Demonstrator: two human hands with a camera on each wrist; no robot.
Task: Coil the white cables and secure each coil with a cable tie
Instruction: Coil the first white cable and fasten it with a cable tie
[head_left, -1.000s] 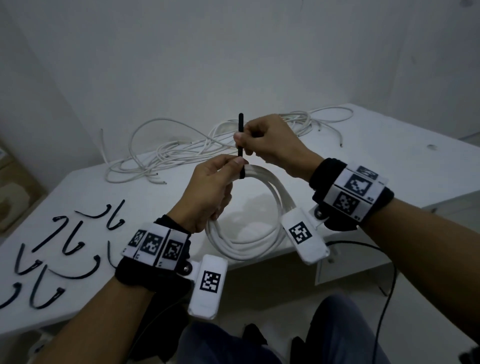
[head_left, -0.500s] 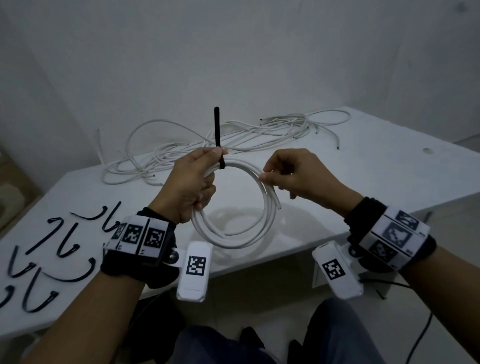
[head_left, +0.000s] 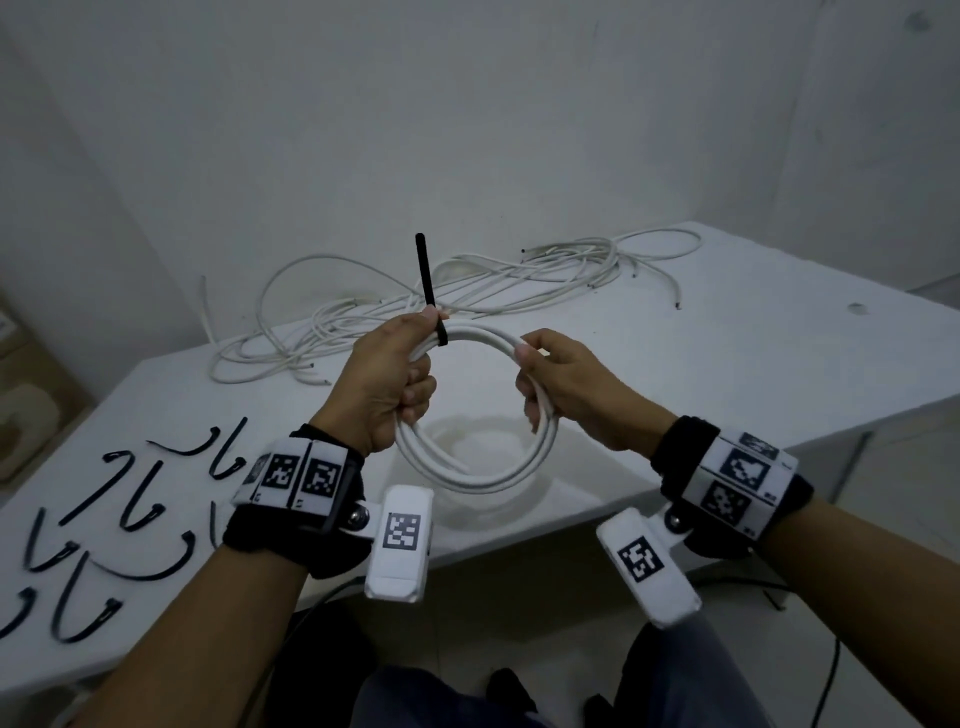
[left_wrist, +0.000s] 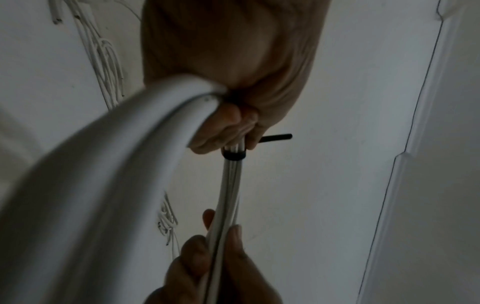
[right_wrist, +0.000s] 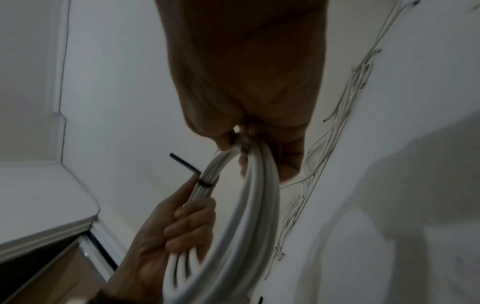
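White cable coil (head_left: 483, 467) — black tie (head_left: 434, 306) cinched round its top — clamped in left hand (head_left: 387, 384) and right hand (head_left: 569, 389) grips.

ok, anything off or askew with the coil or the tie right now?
Nothing damaged. The black cable tie is cinched round the white coil, its long tail sticking straight up, untrimmed. The left hand grips the coil beside the tie and the right hand holds the opposite side.

We see a white cable coil (head_left: 470, 470), a black cable tie (head_left: 429, 280), a white desk (head_left: 727, 364), and black-and-white checkered wrist markers (head_left: 304, 474).
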